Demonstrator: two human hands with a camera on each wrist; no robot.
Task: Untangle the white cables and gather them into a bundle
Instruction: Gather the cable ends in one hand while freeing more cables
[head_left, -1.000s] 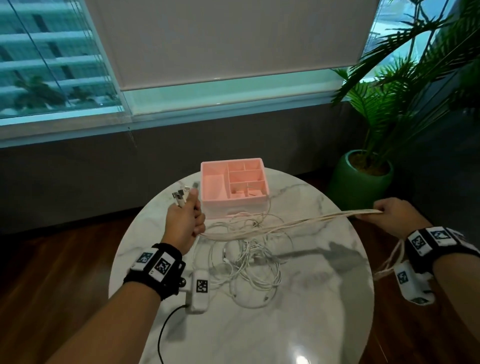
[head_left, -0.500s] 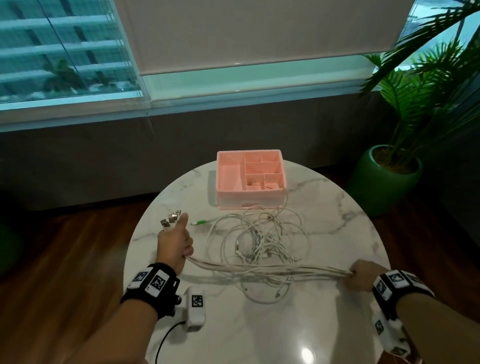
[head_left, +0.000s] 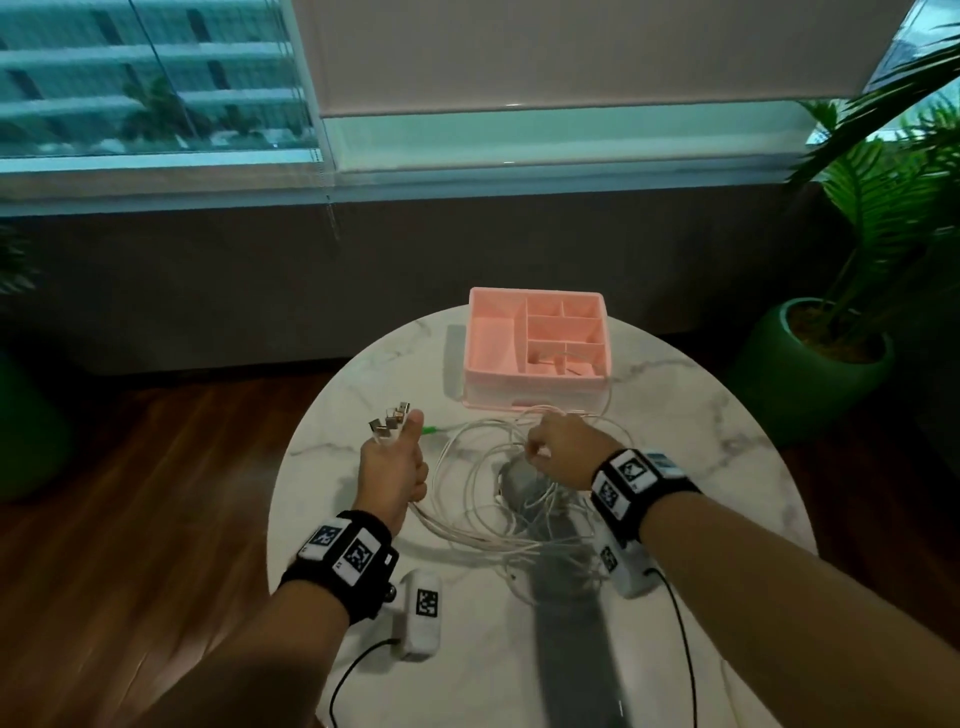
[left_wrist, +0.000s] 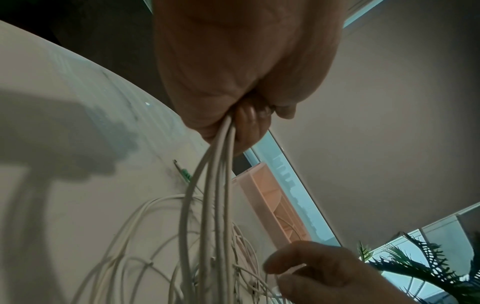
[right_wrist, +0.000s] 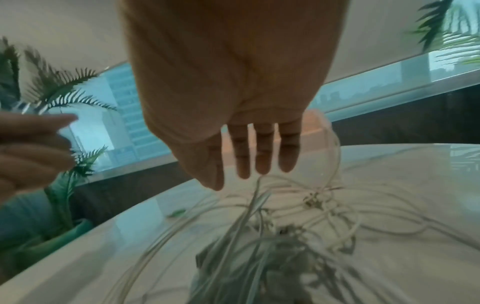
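Observation:
A tangle of thin white cables (head_left: 470, 501) lies in loose loops on the round marble table (head_left: 701, 441). My left hand (head_left: 395, 467) grips several strands in a fist, and their metal plugs (head_left: 388, 422) stick up above the thumb. In the left wrist view those strands (left_wrist: 218, 185) hang from the fist (left_wrist: 233, 72) down to the heap. My right hand (head_left: 563, 449) hovers over the middle of the tangle, just in front of the pink box. Its fingers (right_wrist: 262, 156) point straight down at the cables (right_wrist: 324, 216) and hold nothing.
A pink divided organizer box (head_left: 537, 348) stands at the table's far side, with one cable running behind it. A green-tipped plug (head_left: 431, 428) lies beside my left hand. A green plant pot (head_left: 810, 374) stands on the floor to the right.
My right hand had the strands stretched taut out to the right. It has let them go and moved back over the tangle. The strands now lie slack; my left hand keeps its grip.

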